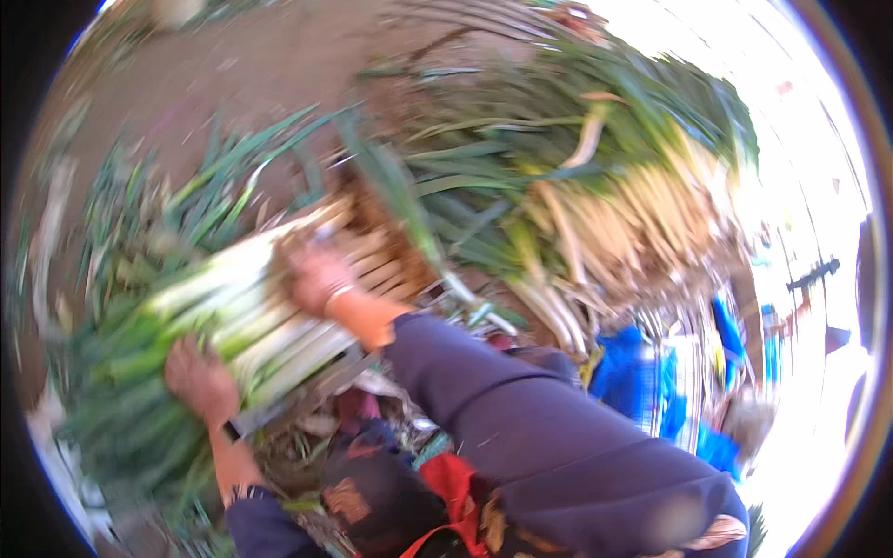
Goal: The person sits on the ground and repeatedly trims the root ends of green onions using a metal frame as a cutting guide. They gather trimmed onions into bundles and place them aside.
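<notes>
Several leeks (279, 328) lie side by side before me, white stalks together and green leaves fanning to the lower left. My right hand (310, 272) rests across the white stalks, towards their brown root ends (391, 244). Something small and white shows at its fingers, too blurred to name. On the near side, where white turns to green, my left hand (202, 380) touches the leeks, a dark band on its wrist. Blur hides how far the fingers of either hand are closed. Under the stalks runs a grey straight edge (268, 415), partly covered.
A large heap of leeks (628, 202) lies to the right, roots towards me. Loose leaves (230, 181) litter the brown ground (265, 77). A single leek (453, 279) lies beyond my right forearm. Blue and white material (649, 383) stands at the right.
</notes>
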`<state>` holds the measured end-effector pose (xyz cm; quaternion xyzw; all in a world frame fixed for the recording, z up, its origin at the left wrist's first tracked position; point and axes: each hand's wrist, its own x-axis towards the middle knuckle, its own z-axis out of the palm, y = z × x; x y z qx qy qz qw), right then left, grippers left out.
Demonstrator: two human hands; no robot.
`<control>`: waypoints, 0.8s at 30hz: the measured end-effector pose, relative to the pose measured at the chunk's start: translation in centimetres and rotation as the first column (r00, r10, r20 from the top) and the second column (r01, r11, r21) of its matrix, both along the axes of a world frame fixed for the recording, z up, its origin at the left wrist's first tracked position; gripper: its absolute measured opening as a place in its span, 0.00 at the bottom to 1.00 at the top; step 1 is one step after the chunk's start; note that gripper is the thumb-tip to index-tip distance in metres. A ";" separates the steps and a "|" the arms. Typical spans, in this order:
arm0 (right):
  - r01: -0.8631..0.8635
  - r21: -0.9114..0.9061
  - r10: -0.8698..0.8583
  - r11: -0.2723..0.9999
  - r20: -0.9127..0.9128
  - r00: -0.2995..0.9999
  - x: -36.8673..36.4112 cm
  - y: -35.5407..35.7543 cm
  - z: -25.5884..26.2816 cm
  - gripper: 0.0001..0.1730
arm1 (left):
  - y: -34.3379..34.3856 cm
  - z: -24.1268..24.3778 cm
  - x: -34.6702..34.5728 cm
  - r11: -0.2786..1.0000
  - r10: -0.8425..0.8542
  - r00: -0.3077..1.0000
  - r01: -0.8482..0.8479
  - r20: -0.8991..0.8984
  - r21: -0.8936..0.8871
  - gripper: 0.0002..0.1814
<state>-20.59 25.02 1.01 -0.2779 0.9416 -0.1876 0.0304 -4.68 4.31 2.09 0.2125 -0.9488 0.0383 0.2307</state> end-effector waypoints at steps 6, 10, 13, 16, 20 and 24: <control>-0.062 -0.042 0.074 0.997 0.380 0.922 0.4 3.7 6.4 0.37 | -1.1 2.4 -0.2 0.977 -0.068 0.975 0.022 0.211 0.213 0.23; 0.009 -0.507 0.086 0.862 0.163 0.983 0.6 11.6 8.5 0.22 | -5.6 4.4 -1.6 0.531 -0.041 0.940 0.307 -0.338 0.790 0.24; 0.292 -0.525 -0.181 0.799 0.253 0.950 1.4 22.4 8.9 0.19 | 5.5 15.2 -3.8 0.469 0.010 0.919 0.344 -0.395 0.814 0.25; 0.519 -0.371 -0.482 0.770 0.194 0.854 1.1 32.8 4.1 0.16 | 26.2 24.3 -3.1 0.315 -0.184 0.846 0.533 -0.501 0.785 0.28; 0.772 0.003 -0.753 0.636 0.219 0.620 1.8 46.6 4.5 0.21 | 48.6 25.1 0.7 -0.268 -0.456 0.752 0.395 -0.477 0.879 0.15; 0.837 0.285 -0.863 0.467 -0.056 0.501 0.2 59.2 7.9 0.23 | 58.2 14.8 2.1 -0.148 -0.792 0.308 0.740 -0.527 0.656 0.14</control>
